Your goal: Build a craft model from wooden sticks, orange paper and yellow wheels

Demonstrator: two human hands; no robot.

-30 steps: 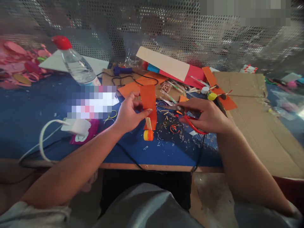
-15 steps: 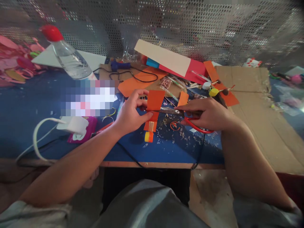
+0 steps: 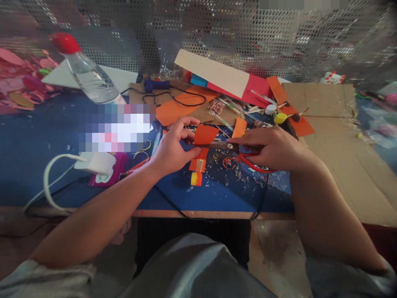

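My left hand (image 3: 172, 147) pinches a strip of orange paper (image 3: 205, 135) that carries small wooden sticks and a yellow and orange bottle cap (image 3: 196, 179) at its lower end. My right hand (image 3: 273, 147) grips red-handled scissors (image 3: 235, 151). Their blades lie across the strip about halfway up, and the upper half of the paper tilts to the right. Both hands hover just above the blue table (image 3: 46, 165).
A clear bottle with a red cap (image 3: 85, 72), a white charger with cable (image 3: 94, 162), orange, red and beige paper sheets (image 3: 217, 78), a black cord and small caps lie behind the hands. Brown cardboard (image 3: 338, 145) covers the right side. A perforated metal screen stands at the back.
The scissors moved left from beside the strip onto it and now cut across its middle. The strip's upper part has tipped to the right.
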